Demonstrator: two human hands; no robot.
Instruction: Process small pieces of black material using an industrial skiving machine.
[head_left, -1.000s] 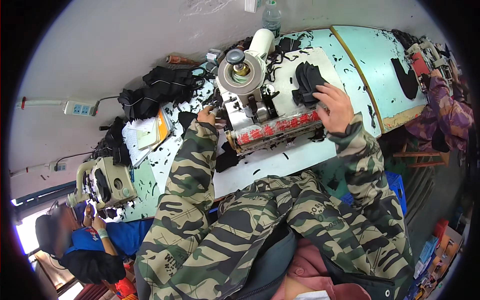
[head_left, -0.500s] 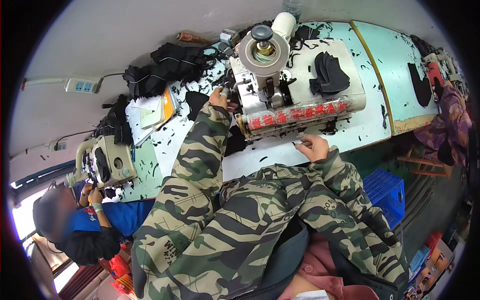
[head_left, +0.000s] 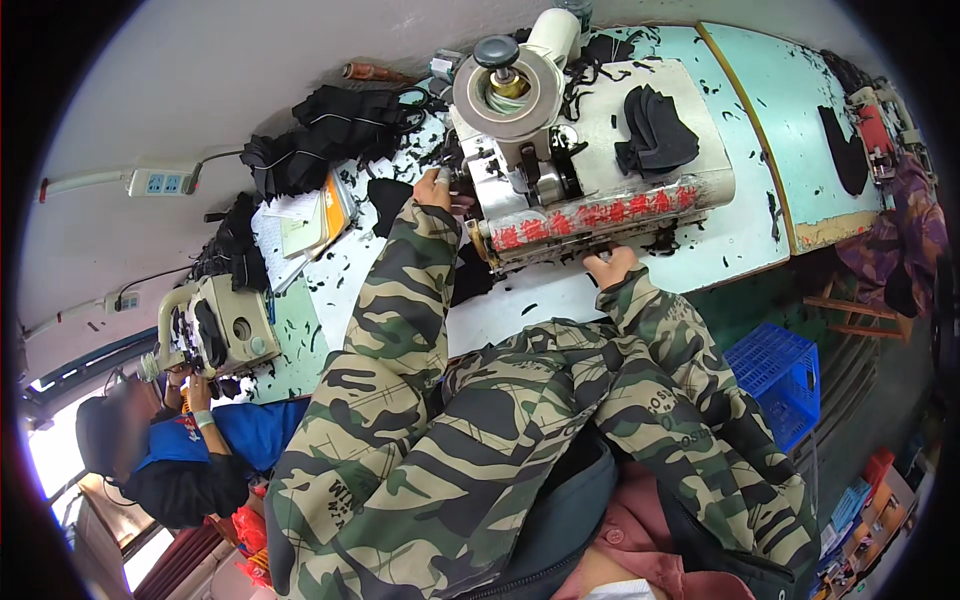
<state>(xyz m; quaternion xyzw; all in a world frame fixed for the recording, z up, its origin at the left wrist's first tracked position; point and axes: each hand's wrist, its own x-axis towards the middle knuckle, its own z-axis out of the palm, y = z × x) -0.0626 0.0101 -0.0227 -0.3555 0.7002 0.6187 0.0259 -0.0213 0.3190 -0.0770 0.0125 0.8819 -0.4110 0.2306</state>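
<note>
the sewing machine (head_left: 560, 170) sits at the far middle of the pale worktable (head_left: 720, 240), with a stack of black fabric pieces (head_left: 655, 130) on its right side. the left hand (head_left: 437, 190) rests against the machine's left end, its fingers curled, though i cannot tell what they grip, while the right hand (head_left: 610, 266) touches the machine's near front edge with fingers bent and empty. a blue crate (head_left: 775, 375) stands on the floor to the right.

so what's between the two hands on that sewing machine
In the head view, the front of the white sewing machine, with its red-patterned edge strip, spans from the left hand to the right hand.

Camouflage jacket sleeves (head_left: 390, 300), green, tan, black.
</note>
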